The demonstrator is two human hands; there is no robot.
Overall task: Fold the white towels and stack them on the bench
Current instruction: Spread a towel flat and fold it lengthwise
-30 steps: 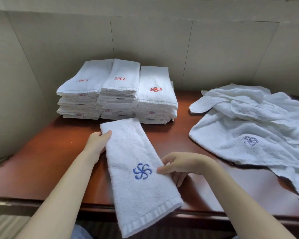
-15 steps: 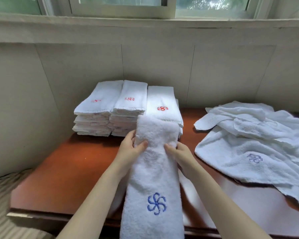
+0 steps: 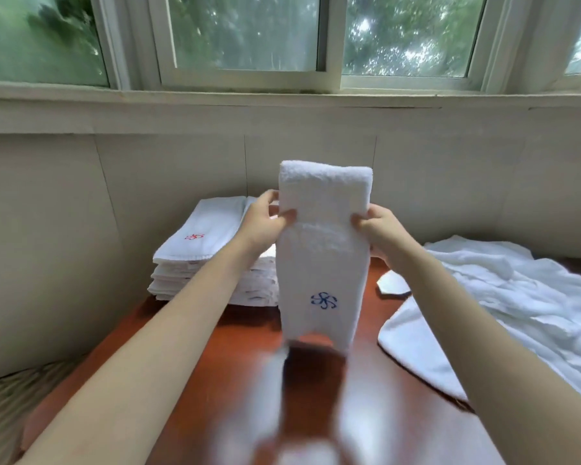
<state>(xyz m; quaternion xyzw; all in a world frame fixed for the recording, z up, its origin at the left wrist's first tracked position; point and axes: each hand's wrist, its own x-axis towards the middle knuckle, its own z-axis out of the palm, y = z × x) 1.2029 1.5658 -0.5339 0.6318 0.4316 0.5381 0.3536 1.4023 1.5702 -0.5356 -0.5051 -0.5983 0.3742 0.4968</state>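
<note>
In the centre of the frame a folded white towel (image 3: 324,250) hangs upright in the air above the reddish-brown surface (image 3: 215,380), held near its top by both hands. The left hand (image 3: 265,223) pinches the towel's left edge, thumb on the near face and fingers curled behind it. The right hand (image 3: 376,226) grips the right edge the same way, thumb in front. The rounded fold of the towel stands above the two hands, and a blue pinwheel emblem (image 3: 323,300) shows on the lower part of the near face. The towel's bottom end is blurred, so how it meets the surface cannot be told.

Behind the left hand, at centre left, a stack of folded towels (image 3: 195,263) sits on the surface against the wall; its top towel carries a red emblem (image 3: 194,236). At the right of the frame a loose heap of unfolded white towels (image 3: 503,310) lies spread over the surface, well apart from the stack. Across the top of the frame runs a window (image 3: 245,38) with green foliage beyond the glass.
</note>
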